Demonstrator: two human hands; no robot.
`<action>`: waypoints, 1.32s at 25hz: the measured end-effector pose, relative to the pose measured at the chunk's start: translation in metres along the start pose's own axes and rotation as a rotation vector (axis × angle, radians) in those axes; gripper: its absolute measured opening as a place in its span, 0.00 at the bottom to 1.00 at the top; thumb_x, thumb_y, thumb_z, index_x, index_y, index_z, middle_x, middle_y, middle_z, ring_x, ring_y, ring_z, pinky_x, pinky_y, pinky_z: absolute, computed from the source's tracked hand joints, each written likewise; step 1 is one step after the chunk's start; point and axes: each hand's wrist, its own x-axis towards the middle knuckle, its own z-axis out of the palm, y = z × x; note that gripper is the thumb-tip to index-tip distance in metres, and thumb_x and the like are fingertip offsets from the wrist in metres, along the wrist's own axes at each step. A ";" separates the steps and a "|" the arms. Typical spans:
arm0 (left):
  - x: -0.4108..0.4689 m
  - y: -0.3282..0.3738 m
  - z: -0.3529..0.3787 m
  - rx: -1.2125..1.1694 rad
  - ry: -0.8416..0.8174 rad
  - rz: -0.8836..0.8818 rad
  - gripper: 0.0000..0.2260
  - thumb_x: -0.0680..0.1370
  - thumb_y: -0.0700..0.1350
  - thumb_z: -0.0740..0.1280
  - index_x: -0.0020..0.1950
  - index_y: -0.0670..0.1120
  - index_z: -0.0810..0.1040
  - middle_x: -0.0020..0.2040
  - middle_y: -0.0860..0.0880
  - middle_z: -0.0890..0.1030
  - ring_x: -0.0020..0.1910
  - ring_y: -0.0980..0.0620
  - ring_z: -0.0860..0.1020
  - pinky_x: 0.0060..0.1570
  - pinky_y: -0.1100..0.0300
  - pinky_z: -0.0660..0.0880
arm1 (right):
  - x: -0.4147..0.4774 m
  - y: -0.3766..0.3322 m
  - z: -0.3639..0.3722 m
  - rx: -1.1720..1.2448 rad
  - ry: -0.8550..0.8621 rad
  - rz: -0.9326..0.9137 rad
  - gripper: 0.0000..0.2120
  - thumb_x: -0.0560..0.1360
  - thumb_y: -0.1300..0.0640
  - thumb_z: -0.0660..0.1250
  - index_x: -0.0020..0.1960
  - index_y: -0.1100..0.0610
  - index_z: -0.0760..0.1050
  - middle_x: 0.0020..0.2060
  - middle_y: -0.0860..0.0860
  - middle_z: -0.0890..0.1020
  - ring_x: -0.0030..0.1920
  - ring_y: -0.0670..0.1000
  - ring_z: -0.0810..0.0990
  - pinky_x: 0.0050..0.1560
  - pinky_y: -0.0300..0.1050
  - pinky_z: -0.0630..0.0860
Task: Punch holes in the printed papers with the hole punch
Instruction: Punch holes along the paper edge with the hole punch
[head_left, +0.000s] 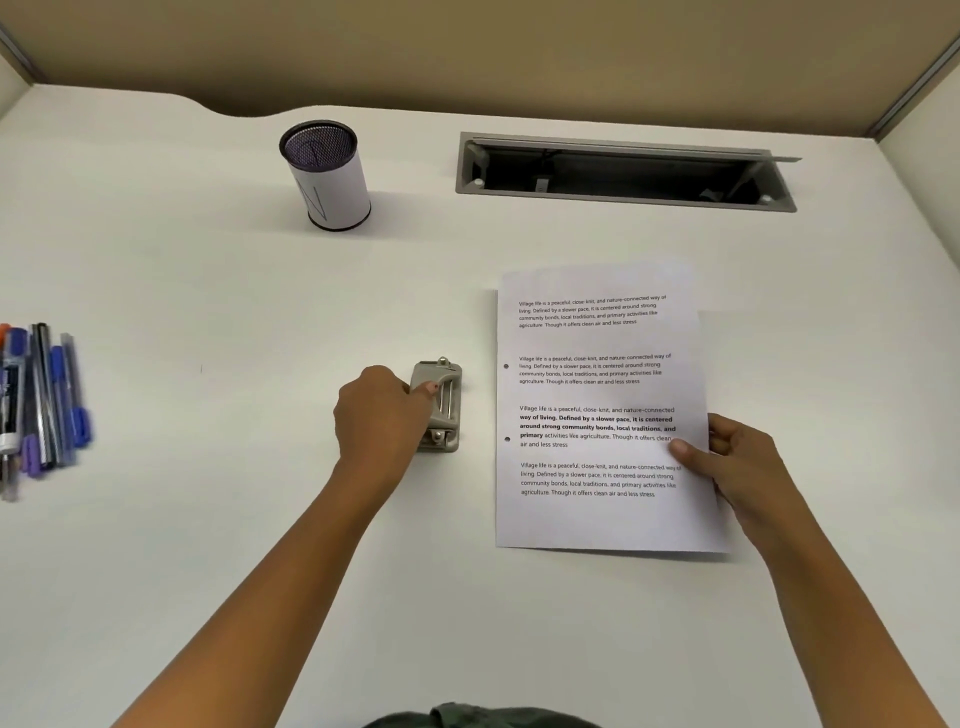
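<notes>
A grey metal hole punch (442, 410) sits on the white desk, left of the printed papers (597, 395). My left hand (376, 415) grips the punch from its left side, thumb lying over its top. The papers lie flat, with two punched holes (506, 366) visible along their left margin. My right hand (737, 462) pinches the papers at their right edge, thumb on top of the sheet and fingers beneath. A gap of bare desk separates the punch from the papers' left edge.
A mesh pen cup (327, 174) wrapped in white paper stands at the back left. Several pens and markers (41, 405) lie at the left edge. An open cable tray slot (623, 171) is set into the desk behind the papers.
</notes>
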 end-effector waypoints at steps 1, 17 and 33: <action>-0.002 -0.001 -0.001 -0.005 0.002 0.020 0.16 0.76 0.52 0.67 0.41 0.39 0.79 0.31 0.47 0.76 0.31 0.48 0.73 0.30 0.59 0.65 | -0.002 0.000 0.001 0.011 0.015 -0.008 0.16 0.71 0.67 0.71 0.58 0.58 0.79 0.50 0.54 0.85 0.50 0.57 0.84 0.54 0.52 0.78; -0.033 0.053 -0.015 -0.805 -0.204 0.493 0.09 0.79 0.39 0.63 0.58 0.47 0.78 0.53 0.53 0.84 0.51 0.59 0.82 0.52 0.65 0.76 | -0.049 -0.051 0.018 0.176 0.166 -0.367 0.14 0.73 0.68 0.68 0.55 0.55 0.79 0.51 0.50 0.85 0.51 0.49 0.83 0.52 0.45 0.78; -0.073 0.096 -0.004 -1.031 0.249 0.622 0.04 0.78 0.38 0.64 0.48 0.44 0.77 0.41 0.59 0.82 0.41 0.59 0.78 0.41 0.68 0.74 | -0.040 -0.092 -0.005 0.377 0.163 -0.736 0.07 0.76 0.67 0.65 0.54 0.62 0.77 0.47 0.51 0.83 0.47 0.48 0.79 0.52 0.42 0.76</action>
